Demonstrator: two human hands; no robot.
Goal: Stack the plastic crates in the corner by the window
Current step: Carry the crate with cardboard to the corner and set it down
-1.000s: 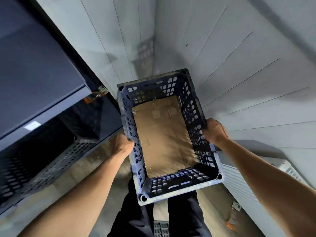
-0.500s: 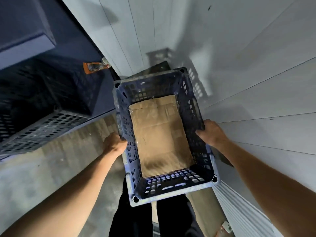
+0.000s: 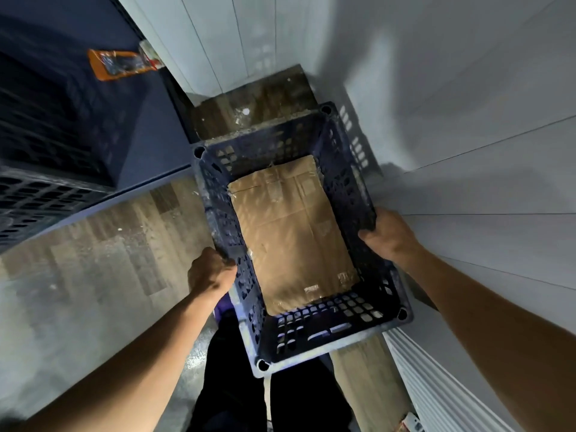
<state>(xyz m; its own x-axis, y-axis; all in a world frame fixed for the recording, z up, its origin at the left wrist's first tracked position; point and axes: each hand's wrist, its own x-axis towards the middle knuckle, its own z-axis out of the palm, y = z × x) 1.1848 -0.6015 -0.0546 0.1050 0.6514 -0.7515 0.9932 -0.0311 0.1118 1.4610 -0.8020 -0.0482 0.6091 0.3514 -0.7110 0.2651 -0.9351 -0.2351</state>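
Although the corner is close, no stack is to be seen there, so the task is judged to be at an early stage. The white panelled walls [image 3: 467, 135] are seen to meet at the top of the view, and no window is shown. The wooden floor [image 3: 103, 244] is laid bare right into that corner, where only dust and specks can be made out. At the left a dark unit [image 3: 78, 120] is blurred, and a perforated grey panel [image 3: 31, 198] below it may belong to further crates, though this cannot be told. The blue plastic crate [image 3: 324, 325] is held in the air, upright and open side up, just short of the corner and close beside the right-hand wall. Its bottom is covered by a cardboard sheet [image 3: 290, 232]. Its left long rim is gripped by the left hand [image 3: 210, 272] and its right long rim by the right hand [image 3: 389, 235], fingers curled over the edge. An orange packet [image 3: 118, 63] is seen on the dark unit. What is left: this crate is to be lowered into the corner, and any others brought and set on top.
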